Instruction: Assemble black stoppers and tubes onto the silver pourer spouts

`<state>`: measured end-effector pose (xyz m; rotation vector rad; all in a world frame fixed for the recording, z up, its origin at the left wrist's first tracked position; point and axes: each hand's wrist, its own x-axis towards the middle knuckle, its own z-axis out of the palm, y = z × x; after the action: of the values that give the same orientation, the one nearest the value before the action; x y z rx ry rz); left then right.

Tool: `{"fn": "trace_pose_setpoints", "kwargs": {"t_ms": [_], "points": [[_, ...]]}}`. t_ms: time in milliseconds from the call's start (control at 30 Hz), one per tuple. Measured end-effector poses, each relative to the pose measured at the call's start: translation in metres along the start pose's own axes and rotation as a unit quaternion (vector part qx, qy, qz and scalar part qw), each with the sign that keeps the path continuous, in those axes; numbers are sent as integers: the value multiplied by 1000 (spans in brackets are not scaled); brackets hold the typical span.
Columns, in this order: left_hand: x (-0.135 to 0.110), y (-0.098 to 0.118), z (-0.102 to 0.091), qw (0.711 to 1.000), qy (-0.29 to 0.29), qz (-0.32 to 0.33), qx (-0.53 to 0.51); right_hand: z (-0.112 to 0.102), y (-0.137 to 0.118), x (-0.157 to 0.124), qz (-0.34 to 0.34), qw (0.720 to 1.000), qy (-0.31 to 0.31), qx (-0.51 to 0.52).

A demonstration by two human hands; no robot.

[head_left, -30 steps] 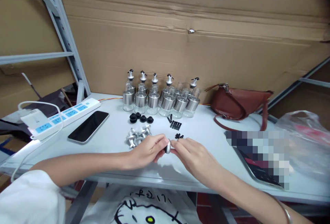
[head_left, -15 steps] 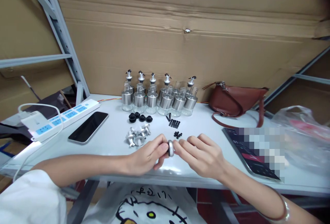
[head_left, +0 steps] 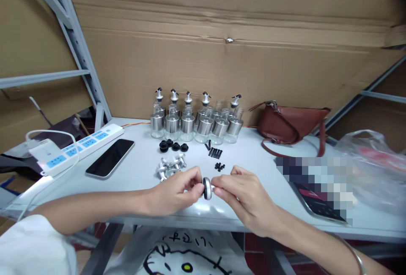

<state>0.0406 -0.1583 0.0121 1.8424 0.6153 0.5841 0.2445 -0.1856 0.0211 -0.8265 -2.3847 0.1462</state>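
Over the table's front edge, my left hand (head_left: pixel 177 192) pinches the black rubber side of a silver pourer spout (head_left: pixel 208 189). My right hand (head_left: pixel 249 199) grips the thin stem on its other side between thumb and forefinger. Behind my left hand lies a pile of silver pourer spouts (head_left: pixel 171 165), partly covered by that hand. Several black rubber stoppers (head_left: pixel 175 146) sit beyond them. To their right are thin black tubes (head_left: pixel 215 153) and small black caps (head_left: pixel 219 167).
Glass bottles with steel sleeves (head_left: pixel 187 123) stand at the back, several topped with spouts. On the left are a phone (head_left: pixel 111 159) and a power strip (head_left: pixel 85 146). A brown handbag (head_left: pixel 290 123), a partly blurred tablet (head_left: pixel 317 203) and a plastic bag (head_left: pixel 374 173) occupy the right.
The spout's stem now shows between the disc and my right fingers, which have closed in a pinch. My left fingers have shifted slightly left, showing more of the black rubber.
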Motion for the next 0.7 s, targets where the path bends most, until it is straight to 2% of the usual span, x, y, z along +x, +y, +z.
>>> {"fn": "trace_pose_setpoints", "kwargs": {"t_ms": [133, 200, 267, 333, 400, 533, 700], "points": [[-2, 6, -1, 998, -7, 3, 70, -6, -8, 1, 104, 990, -59, 78], [-3, 7, -2, 995, -12, -4, 95, -9, -11, 3, 163, 973, -88, 136], [-5, 7, -4, 991, -17, 3, 131, -10, -13, 4, 216, 944, -110, 223], [-7, 7, -7, 984, -30, 18, 175, -8, -12, 4, 267, 896, -128, 331], [-7, 7, -10, 970, -56, 45, 234, -3, -11, 3, 314, 832, -146, 433], [-2, 8, -16, 917, -94, 148, 357, 7, -10, 1, 394, 711, -165, 558], [3, 9, -24, 882, -113, 213, 405, 7, -6, -2, 440, 607, -171, 639]]}}
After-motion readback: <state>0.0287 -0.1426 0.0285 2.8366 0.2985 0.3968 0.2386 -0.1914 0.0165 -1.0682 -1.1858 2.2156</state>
